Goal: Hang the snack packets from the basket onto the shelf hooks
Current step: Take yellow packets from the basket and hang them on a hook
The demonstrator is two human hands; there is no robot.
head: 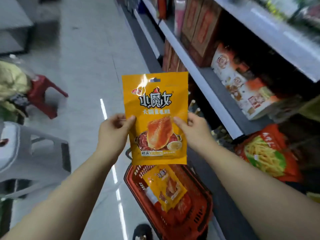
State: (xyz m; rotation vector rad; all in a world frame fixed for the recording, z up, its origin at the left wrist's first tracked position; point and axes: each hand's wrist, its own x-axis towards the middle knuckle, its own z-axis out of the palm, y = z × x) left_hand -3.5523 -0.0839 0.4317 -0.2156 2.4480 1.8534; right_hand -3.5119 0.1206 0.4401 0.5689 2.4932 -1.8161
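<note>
Snack packet (pixel 155 118) held upright above red basket (pixel 199 213), fingers of left hand (pixel 114 130) and right hand (pixel 194 129) pinching its sides.

red stool (pixel 45 94), grey chair (pixel 34 149)

The pale glossy floor (pixel 90 80) carries a red basket (pixel 199 201) by the shelf unit's (pixel 199 78) foot, a red stool (pixel 43 94) and a grey chair (pixel 34 149)

Bright overhead light streaks the floor (pixel 103 110); edges blurred.
</note>
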